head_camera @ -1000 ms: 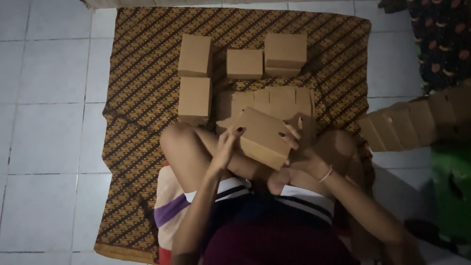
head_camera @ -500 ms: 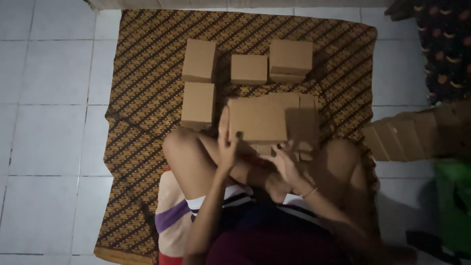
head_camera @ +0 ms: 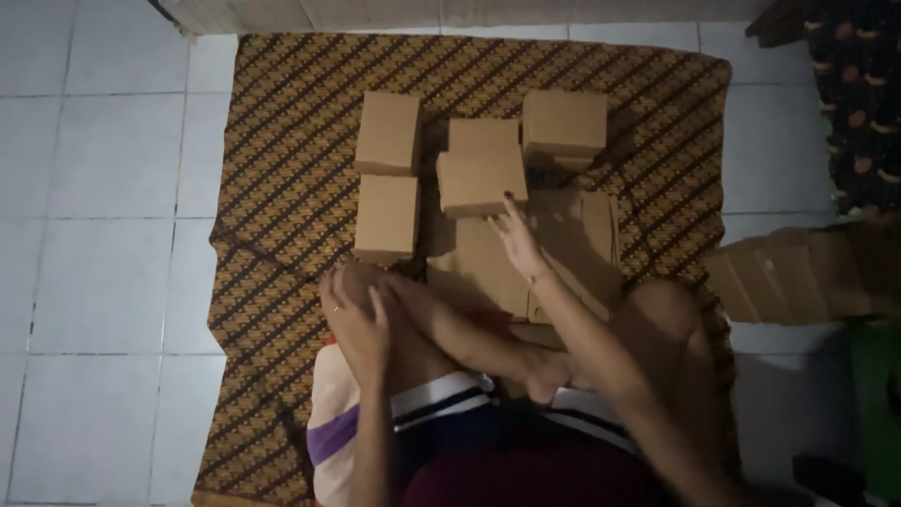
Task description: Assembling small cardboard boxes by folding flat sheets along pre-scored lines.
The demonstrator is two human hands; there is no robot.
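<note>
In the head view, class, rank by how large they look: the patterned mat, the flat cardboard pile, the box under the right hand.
1. Patterned mat
2. Flat cardboard pile, partly hidden by the arm
3. Box touched by the right hand

Bare arms, bare legs. Dark maroon top; dark shorts with white and dark striped hems. Ring on left hand [head_camera: 355, 319]. Thin bracelet at right hand [head_camera: 519, 241] wrist. Bare foot.
</note>
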